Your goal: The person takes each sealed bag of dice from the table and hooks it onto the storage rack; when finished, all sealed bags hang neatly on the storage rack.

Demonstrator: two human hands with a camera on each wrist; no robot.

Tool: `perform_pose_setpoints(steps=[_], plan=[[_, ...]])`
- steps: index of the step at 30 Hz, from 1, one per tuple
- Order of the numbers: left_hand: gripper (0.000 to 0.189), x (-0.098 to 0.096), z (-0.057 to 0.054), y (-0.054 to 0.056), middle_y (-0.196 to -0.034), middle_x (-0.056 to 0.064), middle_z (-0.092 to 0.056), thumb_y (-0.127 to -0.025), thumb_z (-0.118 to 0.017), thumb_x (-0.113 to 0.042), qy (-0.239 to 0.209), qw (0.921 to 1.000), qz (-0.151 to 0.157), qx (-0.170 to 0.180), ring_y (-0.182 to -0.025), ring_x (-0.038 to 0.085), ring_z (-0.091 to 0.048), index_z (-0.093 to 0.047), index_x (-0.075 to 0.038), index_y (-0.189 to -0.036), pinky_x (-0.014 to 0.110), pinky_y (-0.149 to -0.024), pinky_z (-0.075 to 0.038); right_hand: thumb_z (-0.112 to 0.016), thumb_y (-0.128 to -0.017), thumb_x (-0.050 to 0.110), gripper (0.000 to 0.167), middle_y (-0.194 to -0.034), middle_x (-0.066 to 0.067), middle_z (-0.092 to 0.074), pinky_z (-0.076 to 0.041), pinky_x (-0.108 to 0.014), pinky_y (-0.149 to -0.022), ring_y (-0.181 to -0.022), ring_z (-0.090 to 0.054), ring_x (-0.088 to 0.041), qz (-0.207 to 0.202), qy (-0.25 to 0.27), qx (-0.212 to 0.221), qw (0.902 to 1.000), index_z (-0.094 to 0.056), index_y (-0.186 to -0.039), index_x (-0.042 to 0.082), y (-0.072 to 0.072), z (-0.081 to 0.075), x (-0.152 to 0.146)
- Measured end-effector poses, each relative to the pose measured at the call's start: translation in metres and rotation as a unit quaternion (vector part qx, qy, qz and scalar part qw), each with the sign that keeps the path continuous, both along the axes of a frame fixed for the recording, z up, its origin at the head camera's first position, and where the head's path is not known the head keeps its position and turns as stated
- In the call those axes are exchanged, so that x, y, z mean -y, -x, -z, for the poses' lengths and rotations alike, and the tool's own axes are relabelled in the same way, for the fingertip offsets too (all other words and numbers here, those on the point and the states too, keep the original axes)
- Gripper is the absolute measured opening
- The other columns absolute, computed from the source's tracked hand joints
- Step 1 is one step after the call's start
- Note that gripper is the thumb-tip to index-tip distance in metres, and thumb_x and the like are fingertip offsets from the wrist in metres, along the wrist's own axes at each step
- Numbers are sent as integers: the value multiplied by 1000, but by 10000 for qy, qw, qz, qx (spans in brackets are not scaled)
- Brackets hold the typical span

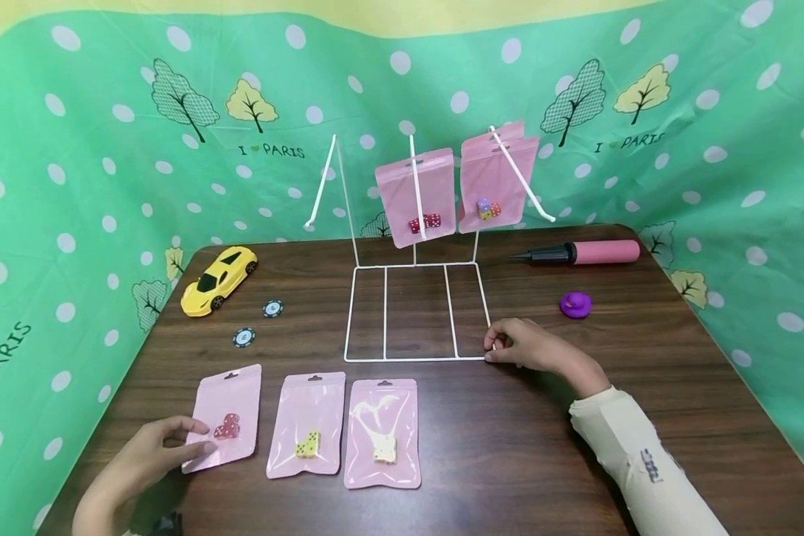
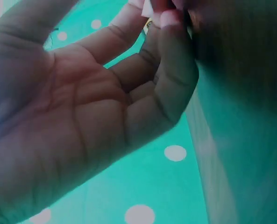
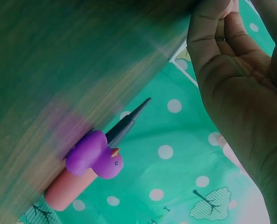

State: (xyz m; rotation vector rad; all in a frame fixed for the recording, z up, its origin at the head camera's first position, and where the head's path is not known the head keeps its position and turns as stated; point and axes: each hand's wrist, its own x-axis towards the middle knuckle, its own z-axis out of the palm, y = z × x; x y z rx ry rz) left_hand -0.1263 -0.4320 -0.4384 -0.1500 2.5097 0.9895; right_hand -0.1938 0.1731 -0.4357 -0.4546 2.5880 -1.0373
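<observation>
At the front left, my left hand (image 1: 150, 450) pinches the left side of a pink zip bag (image 1: 239, 394) with red dice inside. The bag lies at a slant, and the left wrist view shows only a small piece of it beyond the fingers. My right hand (image 1: 529, 346) grips the front right corner of a white wire rack (image 1: 415, 360). Two more pink bags lie flat beside the first: one with yellow dice (image 1: 308, 444), one with whitish dice (image 1: 385, 450). On the rack's middle hook hangs a bag with red dice (image 1: 415, 186); the right hook carries bags (image 1: 499, 171) with multicoloured dice showing.
The rack's left hook (image 1: 320, 182) is bare. A yellow toy car (image 1: 219, 281) and two poker chips (image 1: 272, 308) are on the left. To the right are a purple rubber duck (image 3: 94, 154) and a pink-and-black hand pump (image 1: 603, 252). A green dotted cloth surrounds the table.
</observation>
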Motion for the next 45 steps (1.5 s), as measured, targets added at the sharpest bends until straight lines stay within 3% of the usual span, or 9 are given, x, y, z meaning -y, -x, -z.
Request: perform_pose_setpoints(steps=[3,7,12,19,24,31,36,42,45], plan=[[36,1,-1,-2,-114,8,-66,-107,-71,-30,13,9998,-159,114,-100,21,-55,-71,3,-121,34,-81,-48,-78,-97,6,12,-82,1,-55,-49,-27,-58,-68,-54,-12,1,1,29,10000,-67,-98,4,-1,0,0],[29,3,-2,-5,-116,10,-64,-107,-68,-17,-84,9997,-251,-4,-97,19,-55,-69,5,-125,32,-79,-47,-78,-96,3,12,-82,0,-55,-49,-27,-58,-68,-54,-13,-4,8,73,10000,-67,-98,2,-1,-1,0],[29,7,-1,-13,-109,6,-64,-105,-68,-6,-670,9972,-242,-225,-88,13,-59,-66,6,-131,28,-76,-50,-79,-96,2,11,-84,-1,-56,-50,-28,-59,-69,-55,-13,3,20,120,9999,-68,-98,1,-1,-2,0],[24,4,2,-16,-104,-4,-68,-104,-70,-3,-1071,9864,329,-1203,-78,8,-60,-68,4,-127,27,-68,-50,-78,-96,2,9,-84,-1,-57,-51,-29,-59,-69,-55,-13,17,-23,116,9999,-69,-98,2,-2,-3,1],[23,-11,-10,-9,-105,-5,-67,-103,-71,-2,-1103,9690,797,-2064,-73,9,-57,-71,-2,-126,30,-60,-46,-78,-97,2,9,-83,-1,-56,-51,-28,-59,-68,-55,-13,6,-49,90,9999,-69,-97,2,-1,-2,0],[27,-50,-58,1,-109,-4,-74,-103,-72,-1,-1103,9457,1242,-2793,-82,11,-71,-71,-8,-129,25,-68,-55,-77,-97,1,9,-84,-2,-56,-50,-28,-59,-68,-55,-13,48,-59,161,9998,-68,-98,3,-1,-2,1],[33,-78,-84,6,-105,0,-79,-100,-71,8,-1325,9178,1596,-3385,-84,12,-74,-71,-7,-129,23,-70,-57,-79,-95,0,12,-83,-2,-56,-48,-28,-58,-67,-55,-13,39,-3,172,9998,-67,-98,2,-3,-1,2],[40,-103,-106,16,-107,-1,-77,-93,-73,19,-1591,8845,1767,-4014,-80,11,-69,-74,-5,-124,21,-66,-55,-79,-94,-1,12,-83,-1,-56,-48,-27,-58,-66,-55,-12,44,-3,112,9999,-67,-97,1,-3,-1,3],[44,-111,-114,22,-104,-1,-77,-90,-73,22,-1649,8728,1844,-4208,-77,11,-66,-74,-4,-125,20,-64,-53,-79,-94,-1,13,-83,-1,-56,-49,-27,-58,-67,-55,-12,55,-19,82,9999,-67,-97,1,-3,-2,3]])
